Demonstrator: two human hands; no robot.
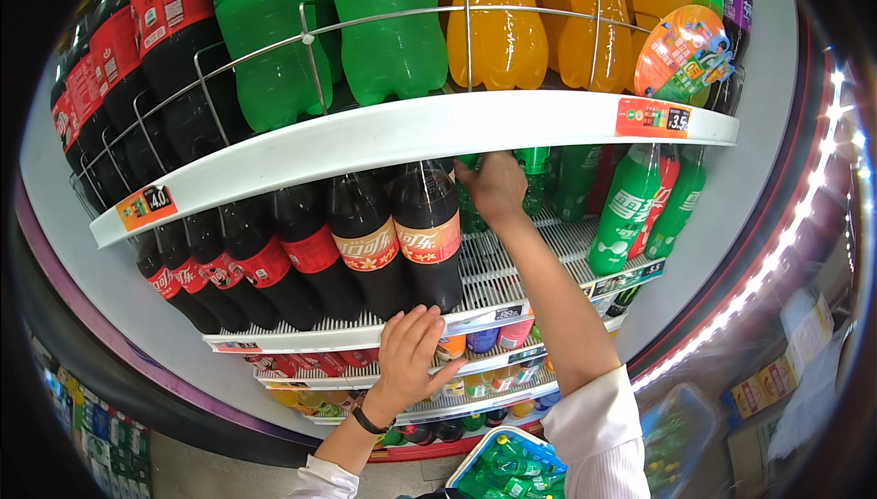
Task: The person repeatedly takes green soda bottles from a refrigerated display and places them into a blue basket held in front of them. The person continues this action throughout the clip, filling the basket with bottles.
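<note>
My right hand (497, 187) reaches deep into the shelf beneath the upper white ledge, among green soda bottles (534, 173). Its fingertips are partly hidden, so whether it grips a bottle cannot be told. My left hand (411, 358), with a dark band on the wrist, rests its fingertips on the front edge of the same wire shelf (479, 321). Thumb spread, it holds nothing. Just above those fingertips stands a cola bottle (428, 238) with a peach-coloured label. Other cola bottles (308, 259) line up to its left. Upright green Sprite bottles (623, 211) stand at the shelf's right side.
Large orange soda bottles (497, 26) and green ones fill the shelf above, behind a wire rail (384, 17). Cans (483, 340) and small bottles occupy lower shelves. Below, a blue-and-white crate (466, 461) holds several green bottles. Cartons (764, 386) are at right.
</note>
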